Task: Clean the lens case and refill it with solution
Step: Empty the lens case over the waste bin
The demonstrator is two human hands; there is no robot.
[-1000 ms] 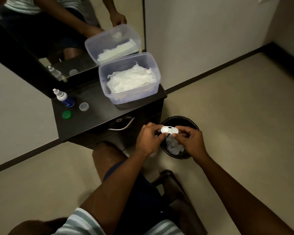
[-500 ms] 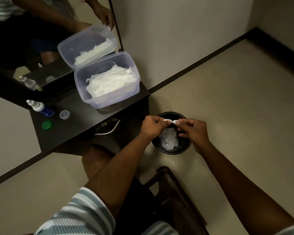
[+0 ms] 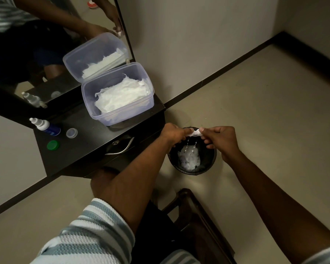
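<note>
A small white lens case [image 3: 195, 133] is held tipped over above a black bin [image 3: 210, 164] on the floor. My left hand [image 3: 174, 134] pinches its left end and my right hand [image 3: 220, 139] pinches its right end. Thin streams of liquid fall from the case into the bin, onto crumpled white tissue [image 3: 189, 159]. On the dark table [image 3: 88, 143] stand a solution bottle [image 3: 45, 126] with a blue label and white nozzle, a green cap [image 3: 52, 145] and a clear cap [image 3: 71, 133].
A clear plastic tub of white tissues [image 3: 120, 96] sits at the table's back right corner against a mirror [image 3: 46, 44]. A metal drawer handle [image 3: 120, 147] juts from the table front. A dark wooden chair [image 3: 196, 220] is under me.
The case has turned from wells-up to tipped over the bin, and liquid now pours out. The view has shifted right and down, so the table sits further left.
</note>
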